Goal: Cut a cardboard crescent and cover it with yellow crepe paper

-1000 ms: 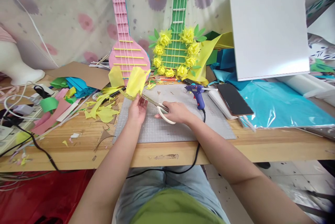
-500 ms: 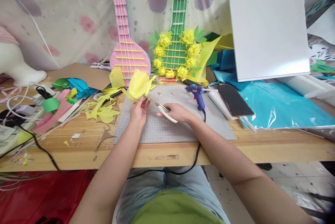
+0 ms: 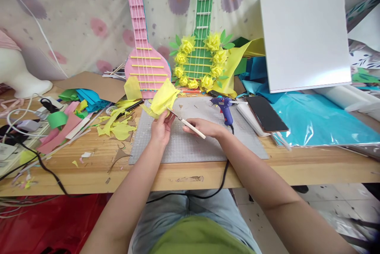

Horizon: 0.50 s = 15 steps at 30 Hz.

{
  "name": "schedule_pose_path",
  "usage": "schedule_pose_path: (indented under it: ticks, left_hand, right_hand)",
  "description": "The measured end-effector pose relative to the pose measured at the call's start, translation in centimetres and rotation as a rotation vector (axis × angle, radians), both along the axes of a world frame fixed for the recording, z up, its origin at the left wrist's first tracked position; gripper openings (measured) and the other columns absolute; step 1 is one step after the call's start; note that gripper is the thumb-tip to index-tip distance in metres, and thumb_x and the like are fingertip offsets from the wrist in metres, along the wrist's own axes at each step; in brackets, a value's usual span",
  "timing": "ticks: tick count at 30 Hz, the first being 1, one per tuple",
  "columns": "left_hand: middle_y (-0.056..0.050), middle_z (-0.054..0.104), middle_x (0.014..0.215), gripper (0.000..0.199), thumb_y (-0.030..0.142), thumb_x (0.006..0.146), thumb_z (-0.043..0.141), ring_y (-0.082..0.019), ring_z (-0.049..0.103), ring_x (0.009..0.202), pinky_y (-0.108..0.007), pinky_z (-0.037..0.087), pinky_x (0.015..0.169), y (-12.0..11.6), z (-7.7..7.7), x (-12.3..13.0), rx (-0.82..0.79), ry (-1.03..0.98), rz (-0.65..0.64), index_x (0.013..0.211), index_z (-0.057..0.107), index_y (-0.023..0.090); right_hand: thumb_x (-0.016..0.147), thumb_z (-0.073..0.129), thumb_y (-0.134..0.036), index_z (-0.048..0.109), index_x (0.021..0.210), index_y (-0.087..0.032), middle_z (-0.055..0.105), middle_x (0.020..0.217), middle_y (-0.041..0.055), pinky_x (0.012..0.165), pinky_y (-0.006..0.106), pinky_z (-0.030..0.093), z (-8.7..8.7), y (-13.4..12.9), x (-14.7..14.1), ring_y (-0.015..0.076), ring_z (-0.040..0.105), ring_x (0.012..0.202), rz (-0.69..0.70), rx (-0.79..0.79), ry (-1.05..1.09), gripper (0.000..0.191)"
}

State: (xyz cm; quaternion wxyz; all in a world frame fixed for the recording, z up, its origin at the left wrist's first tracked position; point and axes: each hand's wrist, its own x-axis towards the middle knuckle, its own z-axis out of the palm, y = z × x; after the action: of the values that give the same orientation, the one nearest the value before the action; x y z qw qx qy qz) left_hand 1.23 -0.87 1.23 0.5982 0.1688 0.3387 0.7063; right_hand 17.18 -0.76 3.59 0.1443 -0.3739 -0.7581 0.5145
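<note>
My left hand (image 3: 162,129) pinches the lower edge of a piece of yellow crepe paper (image 3: 164,97), held up over the left part of the grey cutting mat (image 3: 208,153). In my right hand (image 3: 204,127) is a pair of scissors (image 3: 193,128) with white handles. Their blades point up and left to the bottom of the paper, close by my left fingertips. Whether the blades have the paper between them is hard to see. A purple glue gun (image 3: 224,109) lies on the mat, right of my right hand.
Yellow paper scraps (image 3: 120,127) lie left of the mat. Behind stand a pink paper lute (image 3: 147,63) and a green one (image 3: 198,56) with yellow flowers. A phone (image 3: 266,113) and a blue plastic-wrapped sheet (image 3: 320,119) are on the right. The black cord (image 3: 222,178) hangs over the table edge.
Both hands have shifted slightly to the right with the paper and scissors. The paper has tilted rightward, and the scissor handles have turned and look closer together.
</note>
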Motion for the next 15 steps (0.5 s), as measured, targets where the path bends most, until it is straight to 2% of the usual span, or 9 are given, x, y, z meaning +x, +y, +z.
schedule_pose_path:
  ticks: [8, 15]
  left_hand:
    - [-0.002, 0.069, 0.08, 0.021, 0.011, 0.065, 0.064, -0.013, 0.065, 0.076, -0.029, 0.051, 0.081, 0.1, -0.2, 0.1, 0.003, 0.005, 0.016, 0.086, 0.063, 0.015]
    - [0.0, 0.069, 0.077, 0.018, 0.008, 0.066, 0.063, -0.01, 0.064, 0.071, -0.026, 0.052, 0.079, 0.0, -0.1, 0.4, -0.003, -0.029, 0.062, 0.082, 0.063, 0.016]
  right_hand:
    - [0.068, 0.053, -0.065, 0.033, 0.063, -0.02, 0.031, 0.051, -0.0082, 0.039, 0.02, 0.023, -0.7, 0.3, 0.1, 0.0037, 0.029, 0.043, 0.006, -0.179, 0.124, 0.05]
    - [0.068, 0.053, -0.065, 0.033, 0.059, -0.019, 0.032, 0.049, -0.0078, 0.039, 0.02, 0.021, -0.9, 0.3, -0.1, 0.0035, 0.029, 0.042, 0.021, -0.204, 0.179, 0.051]
